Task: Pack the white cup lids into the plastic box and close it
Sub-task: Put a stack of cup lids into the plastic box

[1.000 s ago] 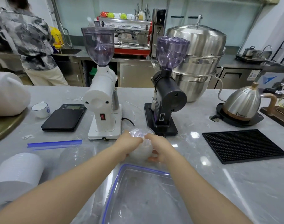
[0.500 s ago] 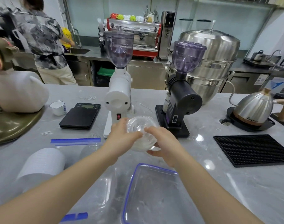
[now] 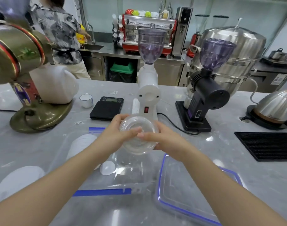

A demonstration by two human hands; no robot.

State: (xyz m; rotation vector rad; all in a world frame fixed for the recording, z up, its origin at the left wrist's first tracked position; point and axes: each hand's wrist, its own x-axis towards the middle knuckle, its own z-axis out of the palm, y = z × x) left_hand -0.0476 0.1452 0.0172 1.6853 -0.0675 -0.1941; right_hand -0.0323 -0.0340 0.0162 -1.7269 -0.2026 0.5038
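A stack of translucent white cup lids (image 3: pixel 138 137) is gripped from both sides, my left hand (image 3: pixel 115 136) on its left and my right hand (image 3: pixel 164 141) on its right. They hold it just above the far right part of the clear plastic box (image 3: pixel 103 192) with blue clips. Inside the box lie a white lid stack (image 3: pixel 81 144) on its side and one small white lid (image 3: pixel 107 168). The box's clear, blue-rimmed cover (image 3: pixel 160 181) lies flat to the right of the box. Another white lid stack (image 3: pixel 17 181) rests at the lower left, beside the box.
Behind my hands stand a white grinder (image 3: pixel 148 95), a black grinder (image 3: pixel 203 101), a black scale (image 3: pixel 106 108) and a small cup (image 3: pixel 86 100). A gold machine (image 3: pixel 17 62) is at left, a kettle (image 3: pixel 276 108) and black mat (image 3: pixel 266 145) at right. A person (image 3: pixel 61 30) works at the back counter.
My view has swung left, bringing the box into sight. Both hands have carried the lid stack away from the counter near the black grinder and left, over the box.
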